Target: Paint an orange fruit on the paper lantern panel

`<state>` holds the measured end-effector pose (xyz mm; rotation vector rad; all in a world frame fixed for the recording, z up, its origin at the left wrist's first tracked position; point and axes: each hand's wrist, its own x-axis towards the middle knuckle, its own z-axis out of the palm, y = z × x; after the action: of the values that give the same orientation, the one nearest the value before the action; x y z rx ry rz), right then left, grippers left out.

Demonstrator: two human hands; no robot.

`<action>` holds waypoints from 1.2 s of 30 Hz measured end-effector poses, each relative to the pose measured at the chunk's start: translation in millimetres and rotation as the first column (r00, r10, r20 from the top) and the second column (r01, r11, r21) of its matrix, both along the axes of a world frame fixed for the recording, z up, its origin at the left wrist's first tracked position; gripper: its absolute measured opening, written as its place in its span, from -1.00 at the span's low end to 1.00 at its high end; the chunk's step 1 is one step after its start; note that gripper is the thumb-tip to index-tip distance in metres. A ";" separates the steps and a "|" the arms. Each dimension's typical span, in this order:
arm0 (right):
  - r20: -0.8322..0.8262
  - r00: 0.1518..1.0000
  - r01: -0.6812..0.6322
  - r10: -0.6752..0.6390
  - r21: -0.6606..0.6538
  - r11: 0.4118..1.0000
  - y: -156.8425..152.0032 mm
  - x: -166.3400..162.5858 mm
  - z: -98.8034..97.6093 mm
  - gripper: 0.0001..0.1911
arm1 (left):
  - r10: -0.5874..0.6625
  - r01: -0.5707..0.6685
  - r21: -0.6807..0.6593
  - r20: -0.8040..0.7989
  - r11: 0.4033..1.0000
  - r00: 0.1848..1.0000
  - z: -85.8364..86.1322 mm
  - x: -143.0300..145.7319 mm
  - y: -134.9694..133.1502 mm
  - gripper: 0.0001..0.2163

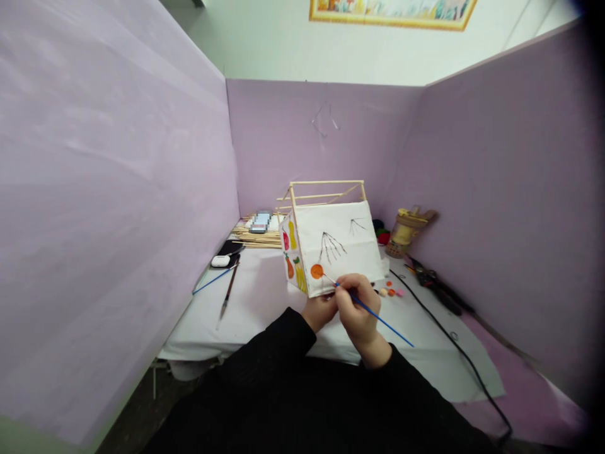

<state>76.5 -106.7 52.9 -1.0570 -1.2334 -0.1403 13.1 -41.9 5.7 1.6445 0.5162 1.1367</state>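
While tip (327, 275) points at orange disc (316, 271), blue brush (382, 321) slants up-left.

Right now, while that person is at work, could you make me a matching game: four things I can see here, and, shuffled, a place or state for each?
Column one
1. Right hand
2. Brown-handled brush
3. Orange disc
4. Framed picture

Column two
A. Lying on the white cloth, toward the picture's left
B. Above and beyond the purple partition
C. Gripping a blue-handled brush
D. On the white panel, near its lower left corner

Right pairs: 1-C, 2-A, 3-D, 4-B
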 end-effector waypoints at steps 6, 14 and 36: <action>-0.001 0.994 -0.109 0.109 0.010 0.994 -1.6 -0.8 0.9 -0.85 | 0.023 -0.026 -0.031 -0.120 0.999 0.993 0.8 -2.3 0.3 -0.83; -0.008 0.995 -0.102 0.102 -0.030 0.994 -2.1 -1.6 4.2 -0.86 | 0.034 -0.037 -0.007 -0.213 0.999 0.976 3.0 -4.3 0.0 -0.83; -0.172 0.983 -0.058 0.060 0.015 0.998 0.9 4.3 -7.4 -0.90 | -0.011 0.012 0.018 -0.020 1.000 1.000 7.0 -3.9 -2.6 -0.78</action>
<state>80.7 -105.8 45.5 -1.0013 -1.1046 -0.0083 9.2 -44.5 12.7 1.6744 0.5101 1.1204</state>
